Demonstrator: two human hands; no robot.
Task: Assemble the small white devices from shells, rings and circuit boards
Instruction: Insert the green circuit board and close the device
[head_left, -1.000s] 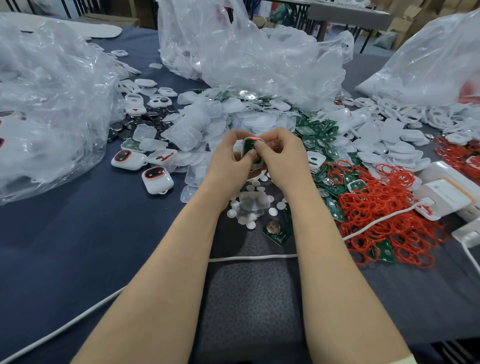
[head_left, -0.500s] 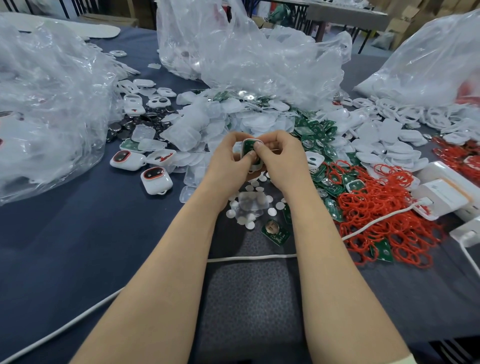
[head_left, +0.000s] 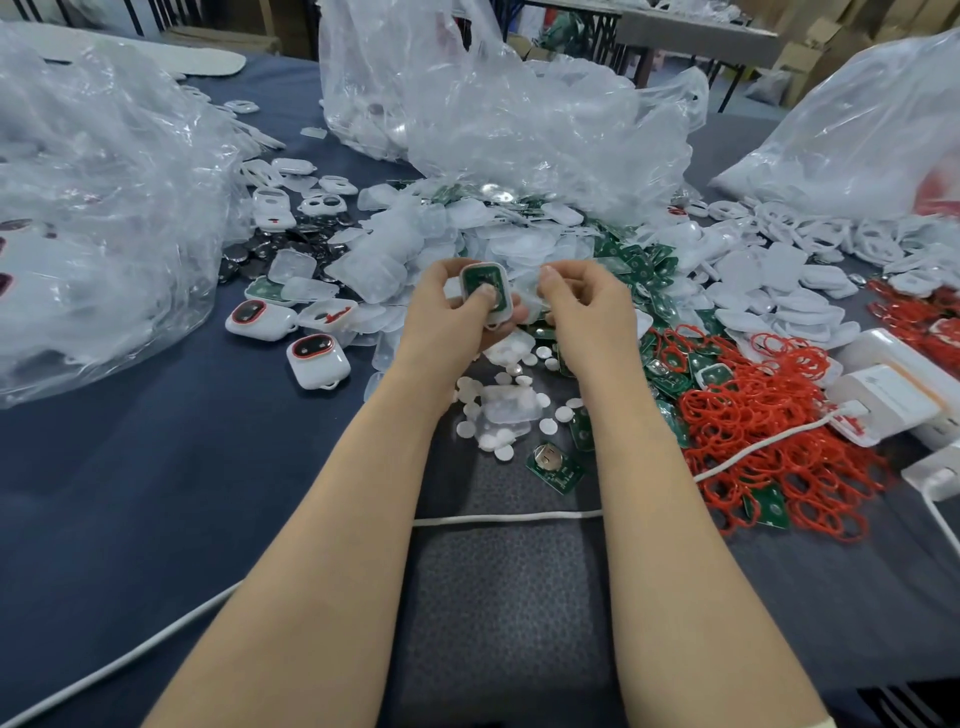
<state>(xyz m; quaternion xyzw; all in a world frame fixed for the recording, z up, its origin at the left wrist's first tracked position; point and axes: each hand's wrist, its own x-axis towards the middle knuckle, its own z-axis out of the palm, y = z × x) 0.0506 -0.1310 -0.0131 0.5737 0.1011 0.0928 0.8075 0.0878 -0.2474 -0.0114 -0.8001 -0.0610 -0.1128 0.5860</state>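
Dark blue table (head_left: 130, 467) cloth is being buried under parts and big clear plastic bags (head_left: 93, 208), pretty messy setup honestly.

At the centre, a white shell (head_left: 485, 291) with a green circuit board (head_left: 483, 285) seated in it is being held up above the clutter by the left hand (head_left: 452, 317). The grip there is being pressed together around the shell, thumb flat on the board's face and fingers wrapped behind. The shell's long axis is being kept roughly upright, tilted a little, with the open face turned toward the camera.

The right hand (head_left: 582, 306) is being held just beside it, on the shell's right, fingers curled in. Its grip is looking pinched together on something pale at the fingertips, but what exactly can't be told from here. So the shell is sitting just left of that grip, and the right hand is the free one for whatever gets fitted next, probably a closing piece, though that's a guess.

Moving outward: small white discs (head_left: 498, 415) are being left scattered right under the hands, a loose board (head_left: 553, 462) near the right forearm, a red rings (head_left: 769, 431) pile farther right. Finished devices (head_left: 317, 361) are being parked well off to the left, and a white cable (head_left: 509, 517) is being run across under both arms.
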